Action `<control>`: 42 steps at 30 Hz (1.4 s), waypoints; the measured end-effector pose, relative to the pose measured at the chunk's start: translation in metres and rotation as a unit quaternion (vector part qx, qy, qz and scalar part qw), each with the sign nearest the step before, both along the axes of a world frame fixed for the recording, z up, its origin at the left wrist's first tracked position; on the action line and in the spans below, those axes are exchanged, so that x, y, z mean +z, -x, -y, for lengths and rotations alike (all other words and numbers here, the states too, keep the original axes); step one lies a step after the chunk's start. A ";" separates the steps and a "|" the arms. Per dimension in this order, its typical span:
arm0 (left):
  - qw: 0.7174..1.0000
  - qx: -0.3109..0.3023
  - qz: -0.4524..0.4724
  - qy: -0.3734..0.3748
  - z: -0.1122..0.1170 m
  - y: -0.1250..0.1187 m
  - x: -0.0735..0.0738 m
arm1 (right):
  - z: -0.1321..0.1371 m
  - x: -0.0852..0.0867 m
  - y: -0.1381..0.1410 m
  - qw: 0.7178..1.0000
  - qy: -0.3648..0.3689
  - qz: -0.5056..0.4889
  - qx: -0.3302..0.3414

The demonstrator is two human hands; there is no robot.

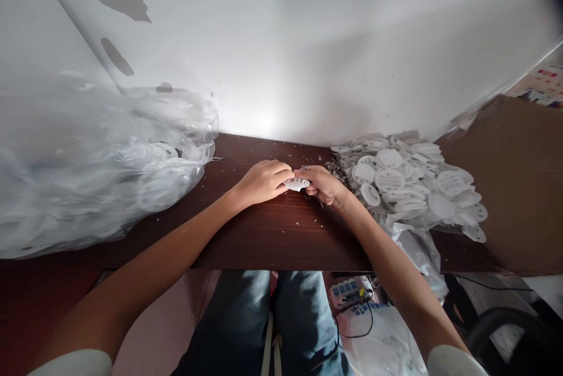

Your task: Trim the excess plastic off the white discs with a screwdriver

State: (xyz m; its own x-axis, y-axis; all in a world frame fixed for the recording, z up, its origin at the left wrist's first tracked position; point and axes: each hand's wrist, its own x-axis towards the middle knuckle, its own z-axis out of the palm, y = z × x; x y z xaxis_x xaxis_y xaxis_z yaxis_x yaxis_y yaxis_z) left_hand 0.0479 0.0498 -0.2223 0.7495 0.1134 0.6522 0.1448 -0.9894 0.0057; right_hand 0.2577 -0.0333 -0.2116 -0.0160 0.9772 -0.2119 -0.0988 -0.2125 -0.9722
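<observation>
My left hand [263, 181] and my right hand [324, 184] meet over the dark wooden table [264, 235], both closed on one small white plastic disc [297, 183] held between their fingertips. The disc rests just above the tabletop. A heap of the same white round slotted discs [413, 185] lies right beside my right hand on clear plastic. A small dark tool tip may show under my right hand, but I cannot make it out.
A large clear plastic bag [97, 170] holding more white discs fills the table's left side. A brown cardboard sheet [514, 182] stands at the right. The white wall [308, 59] rises directly behind. Small shavings dot the table. A power strip [349, 292] lies on the floor.
</observation>
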 end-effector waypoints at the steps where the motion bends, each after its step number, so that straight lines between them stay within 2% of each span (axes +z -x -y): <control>1: 1.000 -0.002 -0.009 -0.004 -0.001 0.000 0.000 | 0.000 -0.001 0.000 1.000 0.001 0.002 0.000; 4: 1.000 -0.016 -0.021 0.011 -0.002 0.001 0.001 | -0.002 -0.005 0.000 1.000 -0.005 0.007 0.003; 8: 0.996 -0.066 0.000 0.055 -0.003 0.000 0.004 | -0.004 -0.008 -0.001 1.000 -0.001 0.016 0.013; 12: 0.995 -0.084 -0.024 0.044 -0.004 0.001 0.009 | -0.004 -0.013 -0.004 1.000 -0.008 0.022 0.012; 15: 0.995 -0.079 -0.042 0.044 -0.003 0.002 0.011 | -0.002 -0.013 -0.004 0.999 -0.011 0.043 0.011; 18: 0.995 -0.056 -0.014 0.079 0.001 0.003 0.010 | 0.002 -0.004 0.000 0.999 -0.023 0.047 0.005; 24: 0.967 0.004 0.110 0.228 0.011 -0.005 0.001 | 0.005 0.014 0.008 0.992 -0.099 -0.028 -0.078; 26: 0.972 0.003 0.118 0.205 0.014 -0.007 0.002 | 0.003 0.013 0.006 0.990 -0.103 -0.045 -0.087; 31: 0.994 -0.019 0.088 0.055 0.015 -0.006 0.008 | 0.002 0.008 0.005 0.993 -0.093 -0.032 -0.069; 34: 0.996 -0.023 0.073 0.038 0.014 -0.005 0.007 | 0.002 0.009 0.007 0.995 -0.088 -0.024 -0.044; 36: 0.991 0.011 0.104 0.089 0.015 -0.005 0.007 | 0.002 0.009 0.007 0.994 -0.090 -0.039 -0.052; 38: 0.971 0.054 0.151 0.177 0.016 -0.006 0.007 | 0.001 0.008 0.006 0.991 -0.102 -0.035 -0.080; 40: 0.938 0.080 0.190 0.278 0.017 -0.008 0.008 | 0.001 0.008 0.005 0.985 -0.133 0.039 -0.099; 42: 0.897 0.082 0.226 0.370 0.016 -0.010 0.007 | 0.003 0.009 0.005 0.959 -0.199 0.176 -0.095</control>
State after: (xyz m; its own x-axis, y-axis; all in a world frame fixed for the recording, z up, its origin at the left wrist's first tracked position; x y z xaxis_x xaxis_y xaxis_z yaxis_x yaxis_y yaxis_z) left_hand 0.0581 0.0342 -0.2149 0.3609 0.7257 0.5858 0.1054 -0.6558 0.7475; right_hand 0.2522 -0.0362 -0.2025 0.1745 0.9599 0.2194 0.2505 0.1723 -0.9527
